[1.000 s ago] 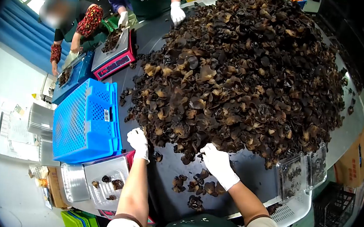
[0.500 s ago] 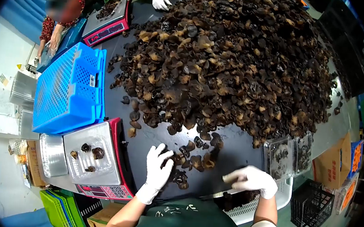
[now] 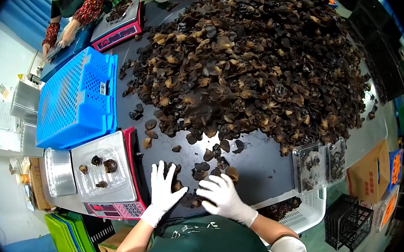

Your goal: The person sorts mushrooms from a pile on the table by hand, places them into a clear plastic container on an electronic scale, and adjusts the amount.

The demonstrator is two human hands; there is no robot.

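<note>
Several loose wood ear mushrooms (image 3: 201,170) lie on the dark table in front of me. My left hand (image 3: 164,193), white-gloved, rests at their left side with fingers spread and thumb out. From the right, my right hand (image 3: 226,200) reaches over the near ones, its gloved fingers apart and pointing left; the pieces under it are partly hidden. Beyond both hands rises a large heap of wood ear mushrooms (image 3: 246,67). Left of my left hand, a clear plastic tray (image 3: 105,175) with a few mushrooms sits on a red-edged scale (image 3: 128,211).
A blue crate (image 3: 75,101) and stacked clear trays (image 3: 60,173) stand at left. Filled clear boxes (image 3: 309,168) sit at right, above a white basket (image 3: 313,209). A carton (image 3: 370,171) and black crate (image 3: 348,222) are farther right. Two co-workers are at the far left.
My right hand has swung left from near the white basket to the loose mushrooms. My left hand has shifted slightly left, and several loose mushrooms have moved. A co-worker's gloved hand has drawn back left.
</note>
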